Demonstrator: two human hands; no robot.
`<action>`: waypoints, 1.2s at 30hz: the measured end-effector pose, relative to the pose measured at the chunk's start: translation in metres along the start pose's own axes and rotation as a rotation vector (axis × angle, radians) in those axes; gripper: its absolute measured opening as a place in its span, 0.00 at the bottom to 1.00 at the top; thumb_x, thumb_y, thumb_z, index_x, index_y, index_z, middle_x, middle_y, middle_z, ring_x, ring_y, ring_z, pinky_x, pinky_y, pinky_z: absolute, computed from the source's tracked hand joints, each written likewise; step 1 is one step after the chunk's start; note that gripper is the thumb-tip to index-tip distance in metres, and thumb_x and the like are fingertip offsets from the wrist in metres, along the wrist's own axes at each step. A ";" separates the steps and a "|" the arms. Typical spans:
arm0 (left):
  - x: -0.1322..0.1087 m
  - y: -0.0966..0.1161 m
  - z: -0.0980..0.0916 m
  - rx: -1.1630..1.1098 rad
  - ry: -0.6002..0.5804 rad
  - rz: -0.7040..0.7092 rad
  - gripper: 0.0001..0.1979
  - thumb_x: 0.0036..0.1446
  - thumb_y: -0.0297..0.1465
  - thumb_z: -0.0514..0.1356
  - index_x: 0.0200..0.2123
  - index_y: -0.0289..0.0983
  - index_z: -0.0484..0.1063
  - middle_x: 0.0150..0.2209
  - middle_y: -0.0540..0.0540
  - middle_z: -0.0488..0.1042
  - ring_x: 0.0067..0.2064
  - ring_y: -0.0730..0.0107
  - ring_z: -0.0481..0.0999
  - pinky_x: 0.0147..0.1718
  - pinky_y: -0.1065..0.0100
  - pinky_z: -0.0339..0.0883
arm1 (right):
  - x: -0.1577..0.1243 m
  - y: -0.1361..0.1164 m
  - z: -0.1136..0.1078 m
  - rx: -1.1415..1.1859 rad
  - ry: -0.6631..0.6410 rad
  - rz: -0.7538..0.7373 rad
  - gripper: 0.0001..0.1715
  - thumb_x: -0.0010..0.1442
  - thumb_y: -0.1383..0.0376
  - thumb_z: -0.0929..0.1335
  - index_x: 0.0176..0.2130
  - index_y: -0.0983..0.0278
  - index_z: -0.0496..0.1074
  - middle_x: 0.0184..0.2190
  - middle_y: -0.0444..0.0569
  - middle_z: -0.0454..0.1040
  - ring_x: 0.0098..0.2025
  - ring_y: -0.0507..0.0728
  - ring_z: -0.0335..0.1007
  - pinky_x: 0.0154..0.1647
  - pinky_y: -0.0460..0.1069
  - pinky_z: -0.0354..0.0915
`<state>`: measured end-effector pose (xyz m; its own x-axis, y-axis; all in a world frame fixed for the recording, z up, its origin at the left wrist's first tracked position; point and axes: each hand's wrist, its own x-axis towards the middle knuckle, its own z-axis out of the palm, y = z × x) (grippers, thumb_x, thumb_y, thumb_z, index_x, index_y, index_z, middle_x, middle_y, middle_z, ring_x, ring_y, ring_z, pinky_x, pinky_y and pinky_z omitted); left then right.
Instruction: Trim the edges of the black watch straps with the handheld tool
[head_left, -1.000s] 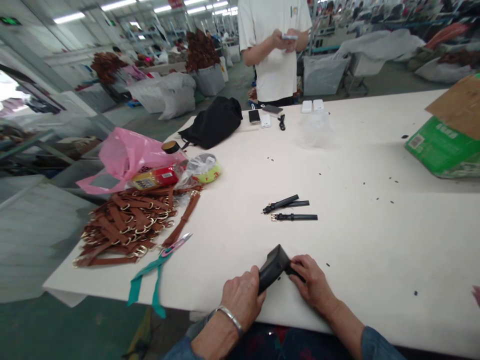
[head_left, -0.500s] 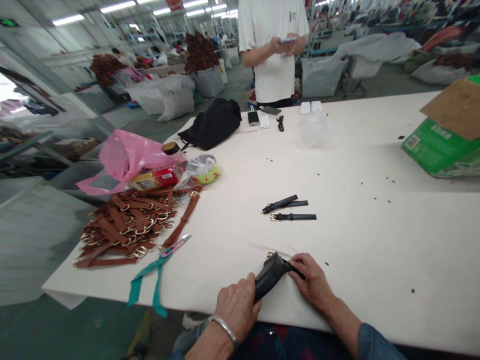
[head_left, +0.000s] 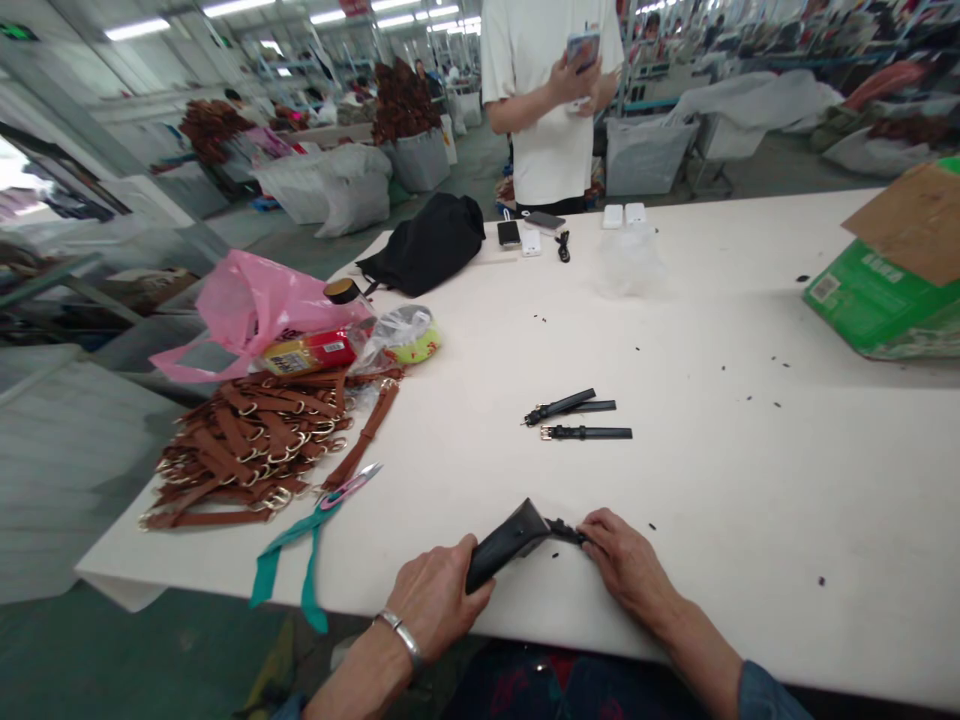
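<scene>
My left hand (head_left: 439, 588) is wrapped around a black hand tool (head_left: 506, 545) with a thick handle and a wider, angled end. I cannot make out its exact kind. That end meets a short black strap (head_left: 564, 530), whose other end my right hand (head_left: 624, 562) pinches between thumb and fingers. The tool's head and my fingers cover parts of the strap. Beyond my hands, several black buckle straps (head_left: 589, 433) with gold-coloured buckles lie on the white table (head_left: 697, 480). A tiny black bit (head_left: 555, 555) rests just below the held strap.
At left lie a pile of brown buckle straps (head_left: 247, 440) and scissors (head_left: 351, 486) with teal cloth tied on. Behind them are a pink bag (head_left: 251, 300) and a black bag (head_left: 431, 245). A green box (head_left: 892, 300) stands right. Across the table a person (head_left: 551, 110) holds a phone.
My left hand and the tool have shifted left, drawing away from my right hand. A tiny black bit now shows beneath the strap. The person opposite has raised the phone upright.
</scene>
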<state>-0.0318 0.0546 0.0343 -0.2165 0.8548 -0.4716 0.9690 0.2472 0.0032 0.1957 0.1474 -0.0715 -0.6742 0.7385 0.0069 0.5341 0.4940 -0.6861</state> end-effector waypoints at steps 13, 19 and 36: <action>0.009 0.019 -0.007 0.022 -0.052 0.062 0.13 0.51 0.40 0.49 0.37 0.41 0.62 0.32 0.46 0.73 0.36 0.59 0.73 0.32 0.63 0.63 | -0.004 0.006 0.013 0.008 0.200 -0.076 0.11 0.53 0.67 0.63 0.38 0.61 0.70 0.33 0.50 0.68 0.36 0.57 0.62 0.37 0.53 0.60; -0.007 0.014 -0.005 0.056 -0.062 0.100 0.12 0.52 0.39 0.49 0.38 0.41 0.61 0.32 0.46 0.73 0.36 0.57 0.72 0.33 0.60 0.63 | -0.005 0.003 0.015 0.012 0.222 -0.051 0.09 0.53 0.69 0.63 0.35 0.61 0.70 0.31 0.49 0.68 0.35 0.56 0.62 0.37 0.53 0.59; -0.006 0.043 -0.008 0.137 -0.118 0.199 0.14 0.47 0.32 0.54 0.40 0.40 0.61 0.34 0.44 0.71 0.35 0.55 0.72 0.33 0.56 0.64 | -0.007 0.012 0.005 0.133 0.125 -0.100 0.13 0.49 0.70 0.64 0.37 0.61 0.69 0.32 0.48 0.71 0.37 0.56 0.63 0.39 0.53 0.60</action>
<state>0.0103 0.0638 0.0439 -0.0122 0.8194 -0.5731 0.9999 0.0085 -0.0091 0.2045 0.1456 -0.0836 -0.6473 0.7444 0.1640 0.3902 0.5085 -0.7676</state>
